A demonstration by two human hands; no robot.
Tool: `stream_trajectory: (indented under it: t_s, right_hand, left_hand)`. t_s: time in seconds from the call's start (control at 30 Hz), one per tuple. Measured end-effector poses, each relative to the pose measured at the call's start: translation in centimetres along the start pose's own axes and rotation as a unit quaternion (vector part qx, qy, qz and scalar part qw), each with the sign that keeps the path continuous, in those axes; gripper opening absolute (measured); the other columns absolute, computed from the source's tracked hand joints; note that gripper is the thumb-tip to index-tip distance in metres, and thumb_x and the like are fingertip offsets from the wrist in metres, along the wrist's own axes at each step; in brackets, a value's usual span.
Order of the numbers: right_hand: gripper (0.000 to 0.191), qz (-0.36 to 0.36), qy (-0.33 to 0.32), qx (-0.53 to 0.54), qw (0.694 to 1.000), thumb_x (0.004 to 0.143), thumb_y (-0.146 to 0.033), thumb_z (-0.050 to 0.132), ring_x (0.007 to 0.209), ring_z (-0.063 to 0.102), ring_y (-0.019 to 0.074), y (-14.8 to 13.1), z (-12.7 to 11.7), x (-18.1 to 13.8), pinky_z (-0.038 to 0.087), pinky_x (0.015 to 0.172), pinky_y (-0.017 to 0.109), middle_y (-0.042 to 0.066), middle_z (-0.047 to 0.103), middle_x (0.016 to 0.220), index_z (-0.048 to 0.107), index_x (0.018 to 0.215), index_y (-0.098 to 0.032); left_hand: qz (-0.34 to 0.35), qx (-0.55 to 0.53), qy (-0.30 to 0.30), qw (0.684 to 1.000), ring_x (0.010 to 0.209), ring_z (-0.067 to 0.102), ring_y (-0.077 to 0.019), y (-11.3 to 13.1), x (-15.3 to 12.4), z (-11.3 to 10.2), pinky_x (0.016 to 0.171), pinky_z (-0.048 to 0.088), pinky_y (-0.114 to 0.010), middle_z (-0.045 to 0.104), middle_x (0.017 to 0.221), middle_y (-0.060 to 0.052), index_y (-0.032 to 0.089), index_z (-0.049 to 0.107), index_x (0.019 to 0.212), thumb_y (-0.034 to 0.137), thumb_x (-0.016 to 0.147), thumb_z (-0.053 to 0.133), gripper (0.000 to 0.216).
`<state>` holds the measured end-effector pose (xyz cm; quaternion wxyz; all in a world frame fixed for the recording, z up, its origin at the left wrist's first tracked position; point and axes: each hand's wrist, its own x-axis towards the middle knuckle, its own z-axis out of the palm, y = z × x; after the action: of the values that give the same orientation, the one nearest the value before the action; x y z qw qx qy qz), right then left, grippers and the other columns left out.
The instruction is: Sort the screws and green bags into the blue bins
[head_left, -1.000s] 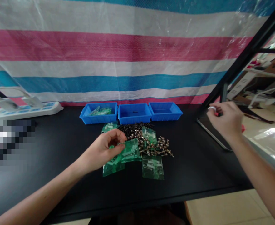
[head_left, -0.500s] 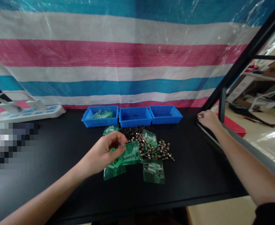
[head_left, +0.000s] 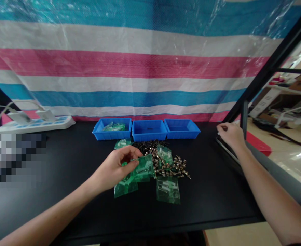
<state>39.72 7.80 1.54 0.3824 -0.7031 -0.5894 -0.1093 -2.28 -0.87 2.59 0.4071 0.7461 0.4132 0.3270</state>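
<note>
My left hand [head_left: 117, 167] pinches a small green plastic bag [head_left: 145, 166] by its edge, with pale pieces inside. It hovers over other green bags [head_left: 126, 188] on the black table. At the table's right side, my right hand [head_left: 231, 136] is closed, thumb and fingertips together; what they hold, if anything, is hidden. Below it lies a flat dark object with a pale edge [head_left: 228, 149]. A loose heap of metal screws [head_left: 177, 165] spreads to the right of my left hand. One green bag [head_left: 165, 153] lies on the heap, another green bag [head_left: 168, 189] in front.
Three blue trays stand in a row behind the heap: the left tray [head_left: 95, 132] holds green bags, the middle tray [head_left: 149, 136] a small dark piece, the right tray [head_left: 183, 135]. A white power strip [head_left: 37, 124] sits back left. A black frame post [head_left: 244, 119] rises at right.
The view has shifted slightly. My left hand stays pinched on the green bag. My right hand's fingers have curled in, and the small white spot at their tips no longer shows.
</note>
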Motion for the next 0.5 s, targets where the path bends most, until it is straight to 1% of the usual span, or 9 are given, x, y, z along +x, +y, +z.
stream_trajectory:
  t_s: [0.1,0.17,0.2,0.23,0.27,0.33,0.37,0.43,0.5]
  right_hand:
    - [0.014,-0.01,0.032,0.049,0.998,0.073,-0.027,0.051,0.066,0.053,0.0194,-5.2,-1.1,-1.5,0.04,0.068,0.034,0.007,0.057,0.069,0.06,0.069,-0.017]
    - [0.021,-0.034,0.001,0.099,0.995,0.078,-0.034,0.049,0.065,0.056,0.017,-9.7,-1.7,-3.8,0.042,0.063,0.029,0.004,0.061,0.073,0.061,0.082,-0.018]
    - [0.022,-0.055,-0.035,0.134,0.989,0.079,-0.036,0.049,0.063,0.057,0.0157,-12.0,-1.9,-5.3,0.042,0.06,0.027,0.002,0.062,0.07,0.062,0.083,-0.019]
    - [0.022,-0.079,-0.115,0.211,0.968,0.08,-0.036,0.05,0.063,0.057,0.0158,-14.3,-2.0,-6.8,0.042,0.059,0.026,0.003,0.062,0.068,0.062,0.083,-0.018]
    - [0.023,-0.098,-0.2,0.269,0.937,0.08,-0.039,0.051,0.061,0.056,0.0155,-16.4,-2.0,-8.4,0.041,0.057,0.025,0.002,0.062,0.066,0.062,0.081,-0.018]
    - [0.035,-0.081,-0.369,0.348,0.858,0.08,-0.048,0.048,0.053,0.052,0.0134,-19.8,-1.6,-11.1,0.035,0.049,0.024,0.001,0.058,0.058,0.062,0.072,-0.017]
    - [0.043,-0.052,-0.428,0.387,0.815,0.082,-0.053,0.042,0.049,0.05,0.0121,-21.0,-1.2,-12.1,0.033,0.047,0.023,0.0,0.055,0.052,0.062,0.07,-0.017]
    - [0.058,0.043,-0.487,0.466,0.738,0.081,-0.063,0.032,0.045,0.049,0.0107,-22.5,-0.3,-13.2,0.033,0.046,0.023,0.0,0.053,0.047,0.061,0.065,-0.016]
    - [0.063,0.136,-0.499,0.518,0.681,0.078,-0.068,0.029,0.043,0.048,0.0098,-23.1,0.5,-13.5,0.032,0.044,0.022,0.001,0.054,0.048,0.059,0.061,-0.015]
  left_hand:
    - [-0.008,0.01,0.021,1.0,0.057,0.046,-0.0101,0.1,0.0,0.0,0.05,0.037,-0.021,0.049,0.065,0.002,0.014,0.058,0.093,0.025,0.079,0.051,0.019]
    - [-0.005,0.027,0.044,0.999,0.058,0.048,-0.0107,0.2,0.0,-0.1,0.051,0.038,-0.021,0.052,0.067,0.001,0.014,0.059,0.096,0.026,0.08,0.051,0.022]
    - [0.003,0.043,0.06,0.997,0.06,0.05,-0.0113,0.2,0.0,-0.1,0.052,0.04,-0.022,0.054,0.069,0.0,0.015,0.059,0.098,0.026,0.08,0.051,0.023]
    - [0.017,0.066,0.077,0.995,0.062,0.052,-0.0121,0.3,-0.1,-0.1,0.055,0.041,-0.023,0.056,0.071,-0.001,0.016,0.059,0.099,0.025,0.08,0.051,0.022]
    - [0.035,0.093,0.095,0.991,0.065,0.054,-0.013,0.3,-0.2,0.0,0.059,0.043,-0.024,0.058,0.073,-0.001,0.016,0.06,0.098,0.023,0.08,0.051,0.021]
    - [0.088,0.15,0.128,0.977,0.071,0.057,-0.0146,0.4,-0.4,0.0,0.065,0.044,-0.026,0.061,0.077,-0.003,0.017,0.061,0.093,0.02,0.08,0.051,0.016]
    - [0.116,0.173,0.141,0.968,0.073,0.057,-0.0151,0.5,-0.6,0.1,0.066,0.045,-0.026,0.062,0.078,-0.003,0.018,0.061,0.089,0.018,0.08,0.05,0.014]
    - [0.171,0.203,0.156,0.951,0.074,0.058,-0.0155,0.6,-0.9,0.2,0.067,0.046,-0.026,0.063,0.079,-0.004,0.018,0.061,0.085,0.016,0.08,0.049,0.013]
    - [0.221,0.219,0.157,0.938,0.074,0.058,-0.0153,0.7,-1.2,0.3,0.066,0.046,-0.026,0.063,0.078,-0.005,0.019,0.061,0.084,0.013,0.08,0.049,0.014]
